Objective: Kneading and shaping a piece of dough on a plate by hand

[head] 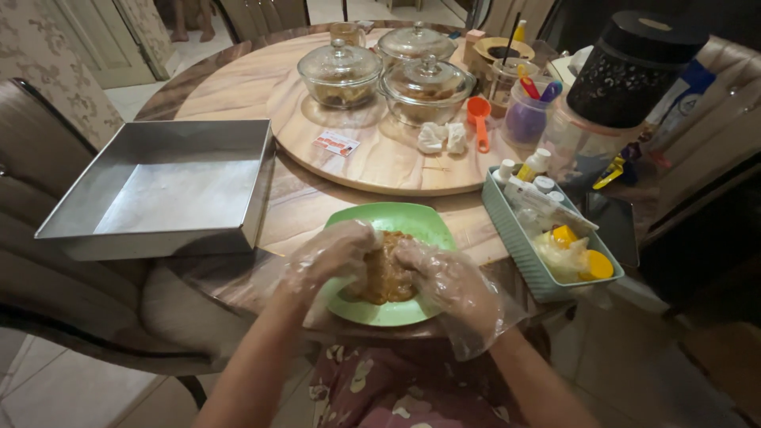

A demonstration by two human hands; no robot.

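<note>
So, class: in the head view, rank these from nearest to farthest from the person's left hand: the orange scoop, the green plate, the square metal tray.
From the left hand:
1. green plate, right under the hand.
2. square metal tray, to its left, on the table's edge.
3. orange scoop, far right on the round wooden turntable.

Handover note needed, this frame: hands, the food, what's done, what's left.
Left hand and right hand, both in clear plastic gloves, press from either side on the brown food mass sitting on the green plate at the table's near edge. Metal square pan sits to the left, holding nothing. Done: food is on the plate, gloves on. Left: food has not reached the pan; shaping looks unfinished.
</note>
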